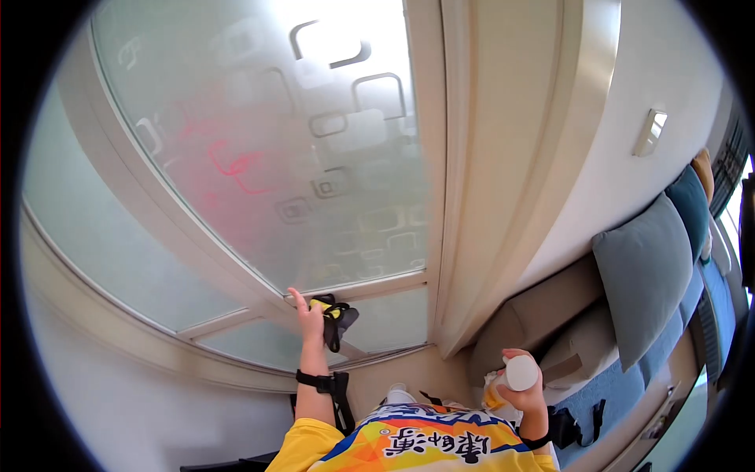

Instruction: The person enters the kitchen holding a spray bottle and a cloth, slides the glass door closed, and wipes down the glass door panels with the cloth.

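Observation:
My left hand [308, 319] reaches toward the lower frame of a frosted glass door [275, 141], one finger stretched out at the frame's edge. A black-and-yellow strapped item [338, 318] is at its palm side, with the other fingers curled by it; its exact kind is unclear. My right hand [527, 393] is low on the right, wrapped around a bottle [521, 373] with a round white top. Part of the bottle's body is hidden by the fingers. Whether my left finger touches the door frame I cannot tell.
A brown sofa [543, 311] with a grey cushion [649, 275] and blue seat covers stands on the right. A light switch [650, 132] is on the white wall. Black straps [578, 425] lie near my right arm. A dark edge [228, 464] shows at the lower left.

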`<state>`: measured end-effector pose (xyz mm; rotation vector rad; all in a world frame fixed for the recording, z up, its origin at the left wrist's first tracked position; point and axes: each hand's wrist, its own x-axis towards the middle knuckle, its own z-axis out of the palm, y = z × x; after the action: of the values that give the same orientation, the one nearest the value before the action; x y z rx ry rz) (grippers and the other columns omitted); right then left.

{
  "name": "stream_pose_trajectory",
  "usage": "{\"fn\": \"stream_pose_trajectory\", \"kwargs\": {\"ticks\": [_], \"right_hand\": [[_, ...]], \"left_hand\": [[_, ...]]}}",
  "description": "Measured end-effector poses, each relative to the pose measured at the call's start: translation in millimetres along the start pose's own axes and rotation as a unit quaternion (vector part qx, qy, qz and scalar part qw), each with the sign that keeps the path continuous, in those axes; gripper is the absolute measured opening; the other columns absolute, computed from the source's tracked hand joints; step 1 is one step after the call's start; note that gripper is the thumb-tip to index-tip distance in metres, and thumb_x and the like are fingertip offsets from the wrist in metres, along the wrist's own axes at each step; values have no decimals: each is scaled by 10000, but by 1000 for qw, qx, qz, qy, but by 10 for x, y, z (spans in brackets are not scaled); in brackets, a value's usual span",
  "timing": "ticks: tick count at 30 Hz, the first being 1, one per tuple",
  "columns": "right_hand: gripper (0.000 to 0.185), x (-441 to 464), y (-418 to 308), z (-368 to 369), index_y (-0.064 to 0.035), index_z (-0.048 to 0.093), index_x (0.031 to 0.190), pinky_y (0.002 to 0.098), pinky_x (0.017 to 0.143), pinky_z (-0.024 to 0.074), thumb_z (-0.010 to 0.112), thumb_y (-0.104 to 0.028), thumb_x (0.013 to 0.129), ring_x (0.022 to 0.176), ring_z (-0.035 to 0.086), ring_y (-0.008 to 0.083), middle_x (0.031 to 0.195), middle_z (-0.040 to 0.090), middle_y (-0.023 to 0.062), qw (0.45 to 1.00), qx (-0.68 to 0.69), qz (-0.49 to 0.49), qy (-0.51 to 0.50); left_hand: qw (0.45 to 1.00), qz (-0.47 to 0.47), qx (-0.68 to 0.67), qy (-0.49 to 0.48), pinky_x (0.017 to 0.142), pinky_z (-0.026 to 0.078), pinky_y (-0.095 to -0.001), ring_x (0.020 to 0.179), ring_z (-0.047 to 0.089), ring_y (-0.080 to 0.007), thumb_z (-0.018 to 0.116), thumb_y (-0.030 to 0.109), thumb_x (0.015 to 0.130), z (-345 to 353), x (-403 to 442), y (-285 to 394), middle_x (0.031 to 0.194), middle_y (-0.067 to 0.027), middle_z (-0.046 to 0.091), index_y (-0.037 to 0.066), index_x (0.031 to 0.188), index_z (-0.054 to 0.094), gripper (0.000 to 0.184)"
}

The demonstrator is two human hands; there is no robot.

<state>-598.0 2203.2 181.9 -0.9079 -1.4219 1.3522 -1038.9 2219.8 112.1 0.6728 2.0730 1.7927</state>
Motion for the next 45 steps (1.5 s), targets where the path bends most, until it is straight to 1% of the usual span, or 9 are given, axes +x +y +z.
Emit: {"fn": "stream_pose_trajectory", "kwargs": {"ticks": [4,9,14,19,23,28,31,35,45], "right_hand": [[493,79,35,77,-13,532,994,252,672,469,688,-47,528,788,572,132,1037,539,96,1000,-12,-26,-5],[472,76,103,158,-20,543,973,259,689,460,685,-68,525,808,570,138,1026,550,92,997,-63,-39,14],[487,47,147,232,-23,540,981,260,706,456,691,-73,521,854,555,135,1041,547,82,996,-86,-22,25],[548,55,130,363,-22,507,1041,275,732,478,678,-25,520,871,540,148,1115,496,91,998,-48,-12,40],[575,66,172,400,-22,481,1071,287,740,484,669,-17,527,910,525,160,1149,463,115,997,-70,-10,16],[579,87,97,596,-26,476,1074,294,736,488,688,-36,536,894,530,173,1164,443,135,996,-92,-2,4],[579,57,120,603,-23,471,1077,295,745,486,698,-48,545,907,528,179,1162,445,134,996,-91,-10,6],[575,-7,127,657,-17,471,1073,294,747,487,705,-59,550,911,532,177,1163,447,134,994,-104,-36,27],[604,-302,320,500,-19,457,1099,288,751,468,714,-69,555,897,543,162,1165,465,114,988,-149,1,48]], "left_hand": [[997,40,51,-52,629,412,-232,688,462,-94,443,6,707,-28,758,-308,965,-65,527,243,1389,94,802],[998,28,-21,-43,665,413,-244,742,480,-121,439,15,717,-250,1638,-433,1028,-76,542,140,1371,209,705],[985,111,121,55,829,408,-306,933,532,-246,458,47,713,-512,1383,-683,1081,-146,559,41,1241,412,531],[979,9,202,-39,766,443,-381,862,558,-330,574,86,653,-470,457,-1287,881,-201,582,32,953,588,306],[958,100,214,-165,802,433,-375,882,539,-339,540,102,670,-130,-59,-1526,887,-175,601,46,832,634,196],[948,-28,175,-265,811,431,-363,880,548,-331,504,131,692,207,-321,-1122,906,-182,597,59,897,643,258],[922,-6,192,-337,784,442,-348,831,573,-311,501,132,700,275,-343,-1186,889,-173,602,75,1135,538,440],[890,-58,121,-437,750,444,-310,822,585,-247,505,135,707,300,-408,-1119,893,-133,612,69,1370,137,761],[926,-2,130,-353,739,456,-340,812,588,-266,514,121,742,325,-424,-1320,870,-145,599,50,1180,425,452]]}}
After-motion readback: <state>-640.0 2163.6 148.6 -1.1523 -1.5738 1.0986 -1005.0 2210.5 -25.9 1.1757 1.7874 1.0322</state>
